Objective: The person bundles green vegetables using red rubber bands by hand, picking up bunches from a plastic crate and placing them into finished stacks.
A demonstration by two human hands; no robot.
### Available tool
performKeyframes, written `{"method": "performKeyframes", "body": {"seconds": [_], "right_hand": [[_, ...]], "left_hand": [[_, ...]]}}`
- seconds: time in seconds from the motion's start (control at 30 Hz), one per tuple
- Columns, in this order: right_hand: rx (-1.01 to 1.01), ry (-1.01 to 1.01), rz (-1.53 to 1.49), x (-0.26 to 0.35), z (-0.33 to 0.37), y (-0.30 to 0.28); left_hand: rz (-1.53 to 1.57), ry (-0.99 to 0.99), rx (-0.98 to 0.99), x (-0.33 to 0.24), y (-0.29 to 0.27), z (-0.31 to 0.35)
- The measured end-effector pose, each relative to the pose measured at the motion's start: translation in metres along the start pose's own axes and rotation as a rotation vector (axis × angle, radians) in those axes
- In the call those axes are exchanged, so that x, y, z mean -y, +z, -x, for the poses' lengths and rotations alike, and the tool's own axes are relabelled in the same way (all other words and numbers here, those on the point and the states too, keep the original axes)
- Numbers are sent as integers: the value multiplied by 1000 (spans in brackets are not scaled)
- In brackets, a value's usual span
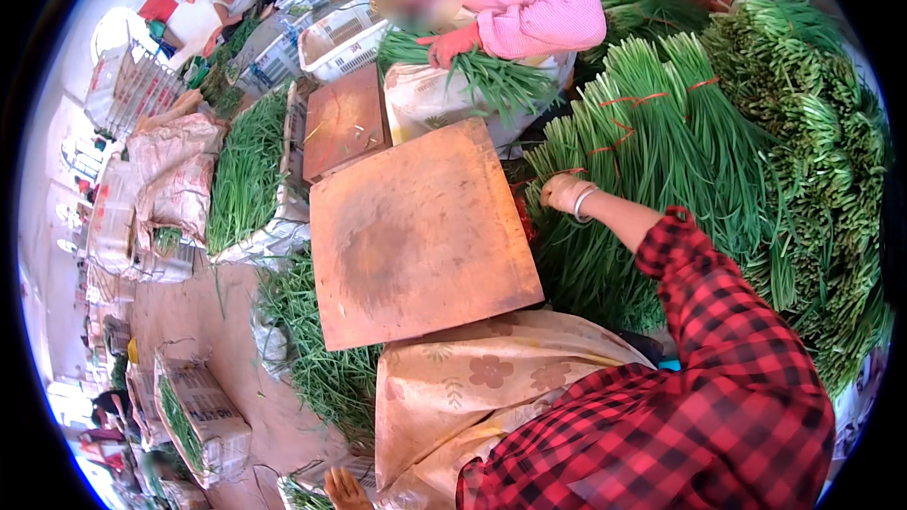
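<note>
My right hand (564, 194), with a silver bangle at the wrist, is at the left edge of the tied bundles of garlic chives (652, 104). Its fingers are curled; what they hold, if anything, is hidden. Thin red ties wrap the bundles near their pale ends. My left hand (345, 489) is low at the bottom edge, fingers stretched out, beside a crate (304, 491) with green stalks. Between my hands, a bare, stained wooden board (425, 236) lies in front of my lap, which a floral cloth (472, 368) covers.
Across from me a person in a pink sleeve and red glove (453, 45) handles loose chives. A smaller wooden block (345, 123) adjoins the board. Loose greens (316, 345) lie left of it, near a filled crate (250, 170). A tall green stack (812, 179) stands at right.
</note>
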State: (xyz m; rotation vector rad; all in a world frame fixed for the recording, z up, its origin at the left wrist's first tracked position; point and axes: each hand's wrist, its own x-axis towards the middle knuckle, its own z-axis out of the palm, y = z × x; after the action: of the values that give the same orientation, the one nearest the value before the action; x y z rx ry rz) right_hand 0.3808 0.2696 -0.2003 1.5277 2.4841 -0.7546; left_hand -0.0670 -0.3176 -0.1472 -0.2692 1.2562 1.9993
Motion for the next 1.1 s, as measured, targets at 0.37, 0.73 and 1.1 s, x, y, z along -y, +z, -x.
{"method": "performKeyframes", "body": {"seconds": [0.37, 0.73, 1.1], "right_hand": [[138, 598, -1236, -13, -63, 111], [3, 621, -1265, -16, -74, 119], [-453, 576, -955, -78, -39, 74]], "left_hand": [[39, 27, -197, 2, 26, 26], [-237, 37, -261, 17, 55, 13], [-166, 59, -270, 20, 10, 28]]}}
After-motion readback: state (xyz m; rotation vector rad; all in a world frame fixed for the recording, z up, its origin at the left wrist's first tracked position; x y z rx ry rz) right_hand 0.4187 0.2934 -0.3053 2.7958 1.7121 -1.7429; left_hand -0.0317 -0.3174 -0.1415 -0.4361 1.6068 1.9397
